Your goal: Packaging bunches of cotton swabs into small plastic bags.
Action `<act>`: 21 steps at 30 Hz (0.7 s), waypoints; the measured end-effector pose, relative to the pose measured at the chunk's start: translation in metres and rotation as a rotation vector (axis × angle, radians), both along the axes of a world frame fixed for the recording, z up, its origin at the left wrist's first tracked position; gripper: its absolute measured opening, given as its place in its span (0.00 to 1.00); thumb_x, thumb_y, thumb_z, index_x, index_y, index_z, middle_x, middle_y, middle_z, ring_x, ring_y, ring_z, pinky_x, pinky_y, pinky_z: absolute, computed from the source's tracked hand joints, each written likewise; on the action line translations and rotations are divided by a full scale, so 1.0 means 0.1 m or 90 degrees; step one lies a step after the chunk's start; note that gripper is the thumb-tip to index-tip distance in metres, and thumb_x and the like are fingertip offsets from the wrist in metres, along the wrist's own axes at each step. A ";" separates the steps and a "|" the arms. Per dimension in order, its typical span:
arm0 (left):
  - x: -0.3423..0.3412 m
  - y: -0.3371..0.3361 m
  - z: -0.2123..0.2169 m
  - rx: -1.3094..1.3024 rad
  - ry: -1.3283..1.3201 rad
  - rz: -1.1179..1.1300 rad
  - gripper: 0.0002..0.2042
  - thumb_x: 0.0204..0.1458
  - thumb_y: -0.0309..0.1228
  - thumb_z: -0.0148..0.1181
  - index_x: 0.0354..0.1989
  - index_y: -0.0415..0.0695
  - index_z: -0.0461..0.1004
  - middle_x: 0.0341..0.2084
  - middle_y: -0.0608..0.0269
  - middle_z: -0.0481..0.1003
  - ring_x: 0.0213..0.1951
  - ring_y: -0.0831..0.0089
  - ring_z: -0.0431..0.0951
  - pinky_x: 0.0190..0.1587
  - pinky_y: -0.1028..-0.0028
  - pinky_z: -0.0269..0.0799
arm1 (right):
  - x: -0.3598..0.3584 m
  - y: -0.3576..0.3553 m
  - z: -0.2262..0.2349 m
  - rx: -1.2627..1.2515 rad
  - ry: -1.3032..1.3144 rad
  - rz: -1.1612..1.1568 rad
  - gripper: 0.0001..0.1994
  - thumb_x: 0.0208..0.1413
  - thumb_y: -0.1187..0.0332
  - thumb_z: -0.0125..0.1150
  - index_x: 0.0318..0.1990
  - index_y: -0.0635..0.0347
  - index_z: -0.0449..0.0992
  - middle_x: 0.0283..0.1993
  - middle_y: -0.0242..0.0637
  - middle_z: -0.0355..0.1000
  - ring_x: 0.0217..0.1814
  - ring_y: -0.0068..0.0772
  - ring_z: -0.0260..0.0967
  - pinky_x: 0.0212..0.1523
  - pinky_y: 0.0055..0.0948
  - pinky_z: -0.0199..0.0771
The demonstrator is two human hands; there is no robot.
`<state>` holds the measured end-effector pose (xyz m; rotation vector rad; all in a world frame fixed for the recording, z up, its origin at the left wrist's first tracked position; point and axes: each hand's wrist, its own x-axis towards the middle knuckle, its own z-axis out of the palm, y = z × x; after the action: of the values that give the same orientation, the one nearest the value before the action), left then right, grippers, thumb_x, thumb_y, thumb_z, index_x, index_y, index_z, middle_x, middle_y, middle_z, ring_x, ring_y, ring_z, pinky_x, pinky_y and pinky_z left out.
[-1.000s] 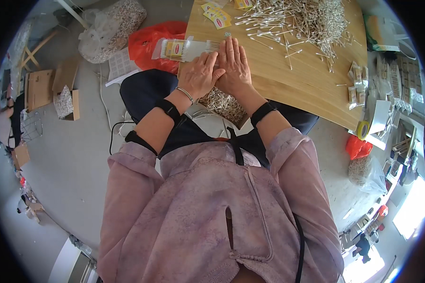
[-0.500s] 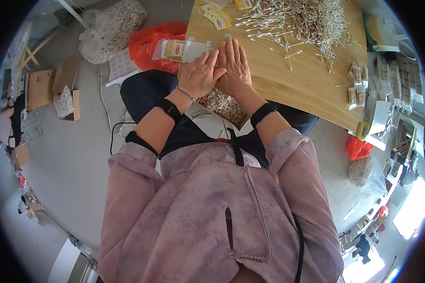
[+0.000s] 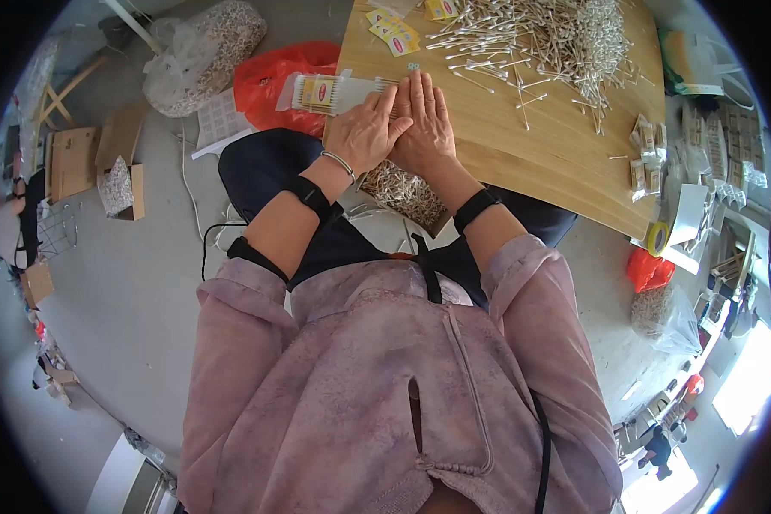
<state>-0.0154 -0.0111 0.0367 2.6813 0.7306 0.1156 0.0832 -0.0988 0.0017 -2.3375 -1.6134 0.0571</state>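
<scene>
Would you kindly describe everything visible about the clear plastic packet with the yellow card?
The flat, clear, plastic-looking packet shows a yellow card marked with red across a row of white-tipped swabs. It lies left of the left hand, reaching past the brown wooden table; its support is unclear.

The left of the hands [image 3: 362,135] has edged slightly farther forward.

On the worktop [image 3: 522,167], the swab heap [image 3: 587,51] lies far, right of the cards [image 3: 394,38]; small packets [image 3: 648,154] lie by the right edge. The swab pack [image 3: 319,92] is at the left edge, left of the box of swabs [image 3: 403,190].
</scene>
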 end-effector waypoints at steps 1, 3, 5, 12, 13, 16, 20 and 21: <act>0.00 0.00 0.00 0.000 0.000 -0.001 0.28 0.58 0.52 0.41 0.60 0.46 0.57 0.42 0.54 0.72 0.38 0.55 0.77 0.34 0.62 0.75 | 0.00 0.00 -0.01 0.006 0.000 0.000 0.38 0.54 0.51 0.46 0.65 0.71 0.47 0.70 0.55 0.38 0.74 0.50 0.32 0.71 0.43 0.30; 0.00 0.00 -0.02 -0.002 -0.006 0.003 0.28 0.58 0.52 0.41 0.61 0.46 0.57 0.44 0.54 0.72 0.39 0.55 0.77 0.35 0.62 0.75 | 0.00 0.00 0.00 0.012 0.000 0.001 0.39 0.53 0.51 0.46 0.65 0.71 0.47 0.70 0.55 0.38 0.74 0.50 0.32 0.71 0.43 0.30; 0.01 0.01 -0.03 -0.021 -0.016 0.009 0.27 0.58 0.51 0.42 0.61 0.46 0.56 0.45 0.54 0.72 0.39 0.55 0.77 0.36 0.62 0.74 | 0.00 0.00 0.03 0.002 0.016 0.003 0.41 0.52 0.49 0.49 0.66 0.69 0.45 0.70 0.55 0.38 0.74 0.50 0.31 0.71 0.43 0.29; 0.06 0.03 0.00 -0.054 -0.005 0.025 0.25 0.59 0.46 0.42 0.62 0.47 0.55 0.47 0.54 0.71 0.40 0.54 0.76 0.38 0.62 0.74 | -0.01 0.00 0.12 -0.028 0.061 0.002 0.44 0.49 0.46 0.52 0.66 0.66 0.45 0.71 0.55 0.37 0.75 0.51 0.29 0.71 0.43 0.29; 0.05 0.03 -0.01 -0.053 -0.006 0.026 0.25 0.59 0.46 0.42 0.62 0.47 0.55 0.47 0.54 0.71 0.40 0.54 0.76 0.38 0.62 0.74 | 0.00 0.00 0.10 -0.027 0.051 0.002 0.44 0.48 0.46 0.53 0.66 0.66 0.45 0.71 0.55 0.37 0.75 0.51 0.29 0.71 0.43 0.29; 0.04 0.03 0.02 -0.061 0.023 0.015 0.24 0.59 0.45 0.42 0.61 0.46 0.55 0.47 0.55 0.71 0.40 0.53 0.76 0.38 0.62 0.74 | -0.01 0.00 0.08 -0.028 0.037 0.000 0.45 0.48 0.46 0.54 0.66 0.66 0.45 0.71 0.55 0.36 0.75 0.51 0.28 0.71 0.44 0.29; 0.03 0.04 -0.04 -0.038 -0.015 0.017 0.21 0.59 0.42 0.44 0.59 0.48 0.59 0.42 0.56 0.73 0.37 0.53 0.76 0.37 0.61 0.73 | -0.01 0.01 0.11 -0.014 0.052 0.004 0.45 0.47 0.45 0.55 0.65 0.67 0.47 0.70 0.56 0.38 0.74 0.52 0.30 0.71 0.44 0.30; 0.03 0.05 -0.03 -0.035 -0.029 0.032 0.19 0.59 0.41 0.45 0.56 0.49 0.63 0.40 0.56 0.73 0.36 0.54 0.76 0.36 0.61 0.73 | -0.01 0.01 0.12 -0.013 0.052 0.004 0.45 0.47 0.45 0.55 0.65 0.67 0.47 0.70 0.56 0.38 0.74 0.52 0.30 0.71 0.44 0.30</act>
<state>-0.0127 -0.0065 0.0335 2.6006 0.7766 0.1665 0.0820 -0.0982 0.0135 -2.3135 -1.5887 0.1682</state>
